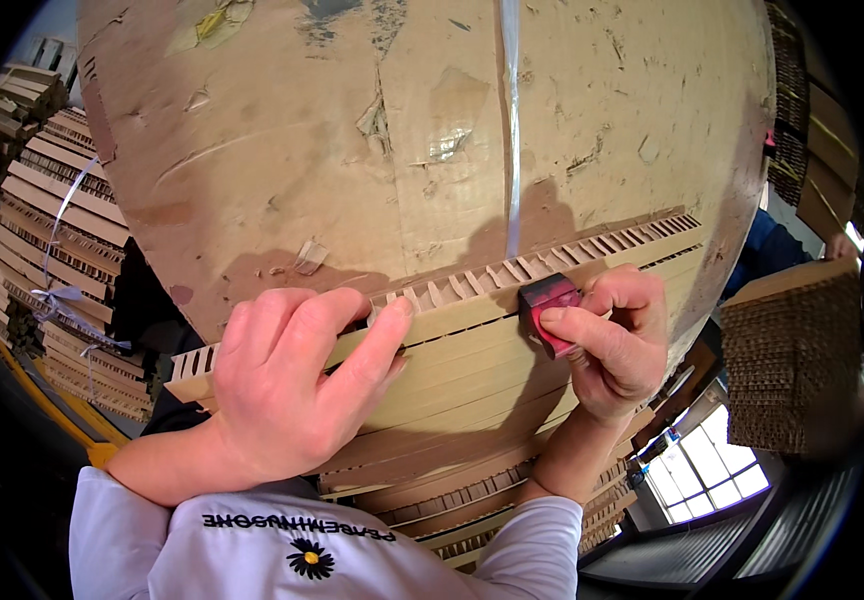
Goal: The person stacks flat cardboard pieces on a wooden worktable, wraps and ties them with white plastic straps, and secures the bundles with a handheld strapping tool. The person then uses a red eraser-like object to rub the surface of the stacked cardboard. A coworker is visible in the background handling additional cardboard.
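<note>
A long honeycomb cardboard strip (472, 312) lies across a large, worn brown cardboard sheet (292, 150), its cells showing along the far edge. My left hand (287, 385) grips the strip left of its middle, fingers curled over the top edge; some fingertips are hidden. In my right hand (617, 345) is a small red-and-black block-shaped tool (550, 305), pinched between thumb and fingers. Its dark end touches the strip or hovers just above it; I cannot tell which. More flat cardboard strips (452, 400) lie side by side on the near side.
Bundled cardboard strips (67, 200) are stacked at the left beside a yellow metal bar (47, 400). A pale strap (512, 120) runs down the large sheet. At the right, a person in blue (772, 245) is partly visible near a honeycomb cardboard stack (782, 360). A window (707, 470) shows lower right.
</note>
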`<move>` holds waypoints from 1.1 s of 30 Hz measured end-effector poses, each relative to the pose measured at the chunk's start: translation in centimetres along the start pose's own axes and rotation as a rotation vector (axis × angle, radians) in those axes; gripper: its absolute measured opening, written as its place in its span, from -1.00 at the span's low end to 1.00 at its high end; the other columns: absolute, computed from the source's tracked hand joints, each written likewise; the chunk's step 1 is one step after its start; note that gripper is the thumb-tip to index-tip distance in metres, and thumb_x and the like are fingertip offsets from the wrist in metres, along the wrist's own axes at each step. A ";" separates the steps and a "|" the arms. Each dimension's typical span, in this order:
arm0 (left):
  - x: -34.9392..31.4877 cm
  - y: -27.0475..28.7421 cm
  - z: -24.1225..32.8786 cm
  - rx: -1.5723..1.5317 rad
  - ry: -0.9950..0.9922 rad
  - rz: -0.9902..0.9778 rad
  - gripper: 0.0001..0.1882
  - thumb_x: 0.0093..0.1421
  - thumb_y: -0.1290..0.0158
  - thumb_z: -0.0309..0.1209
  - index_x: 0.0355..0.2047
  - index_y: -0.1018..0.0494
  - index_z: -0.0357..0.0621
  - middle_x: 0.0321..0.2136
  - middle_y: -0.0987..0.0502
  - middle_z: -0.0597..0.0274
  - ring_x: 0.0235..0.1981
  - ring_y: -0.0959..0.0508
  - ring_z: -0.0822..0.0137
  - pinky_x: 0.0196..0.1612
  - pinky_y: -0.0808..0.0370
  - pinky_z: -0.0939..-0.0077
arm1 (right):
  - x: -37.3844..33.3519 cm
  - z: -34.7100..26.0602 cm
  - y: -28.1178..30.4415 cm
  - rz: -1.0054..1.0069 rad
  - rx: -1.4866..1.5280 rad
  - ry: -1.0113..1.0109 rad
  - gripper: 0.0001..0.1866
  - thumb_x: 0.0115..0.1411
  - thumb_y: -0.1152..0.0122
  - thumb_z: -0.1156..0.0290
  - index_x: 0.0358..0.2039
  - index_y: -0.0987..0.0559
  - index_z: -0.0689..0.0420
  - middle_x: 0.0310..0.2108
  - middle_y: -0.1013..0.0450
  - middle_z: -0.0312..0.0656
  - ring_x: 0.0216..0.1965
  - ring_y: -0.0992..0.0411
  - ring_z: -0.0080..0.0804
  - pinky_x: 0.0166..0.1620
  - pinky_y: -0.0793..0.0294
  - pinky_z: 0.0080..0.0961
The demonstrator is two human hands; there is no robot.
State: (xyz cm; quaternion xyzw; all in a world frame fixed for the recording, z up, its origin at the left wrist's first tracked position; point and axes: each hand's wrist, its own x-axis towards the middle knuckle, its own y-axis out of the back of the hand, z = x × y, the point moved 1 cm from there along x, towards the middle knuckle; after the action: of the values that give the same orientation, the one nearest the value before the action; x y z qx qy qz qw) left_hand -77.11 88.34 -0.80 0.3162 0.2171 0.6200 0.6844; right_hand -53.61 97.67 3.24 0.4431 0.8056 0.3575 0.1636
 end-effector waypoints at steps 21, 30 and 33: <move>0.3 0.1 0.0 0.014 -0.008 -0.029 -0.46 -0.26 -0.23 -0.50 -0.13 -0.54 -0.17 -0.35 -0.45 0.17 -0.44 -0.43 0.21 -0.41 -0.36 0.37 | 0.7 0.4 -0.2 -0.027 -0.011 0.067 -0.71 -0.30 -0.34 0.55 -0.43 -0.67 0.12 -0.49 -0.34 -0.32 -0.54 -0.31 -0.45 -0.51 -0.23 -0.57; 0.0 -0.5 -0.2 0.074 -0.072 0.065 -0.52 -0.21 -0.15 -0.48 -0.16 -0.56 -0.10 -0.35 -0.47 0.24 -0.44 -0.42 0.28 -0.49 -0.27 0.49 | 0.8 0.6 0.2 -0.075 0.035 0.042 -0.73 -0.22 -0.37 0.57 -0.39 -0.68 0.09 -0.49 -0.37 -0.32 -0.48 -0.35 -0.44 -0.47 -0.29 -0.57; 0.3 -0.7 -0.1 0.061 -0.069 0.079 -0.50 -0.21 -0.16 -0.53 -0.14 -0.55 -0.10 -0.36 -0.47 0.25 -0.44 -0.43 0.29 -0.49 -0.28 0.47 | 0.3 0.7 0.6 -0.087 0.111 -0.034 -0.85 -0.02 -0.36 0.52 -0.37 -0.67 0.04 -0.42 -0.38 -0.30 -0.45 -0.35 -0.48 -0.45 -0.32 -0.59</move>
State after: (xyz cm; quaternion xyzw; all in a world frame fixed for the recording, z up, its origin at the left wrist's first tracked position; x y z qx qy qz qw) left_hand -76.65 88.59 -1.28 0.3666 0.1995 0.6284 0.6564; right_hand -53.07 98.44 3.19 0.4222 0.8398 0.2971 0.1679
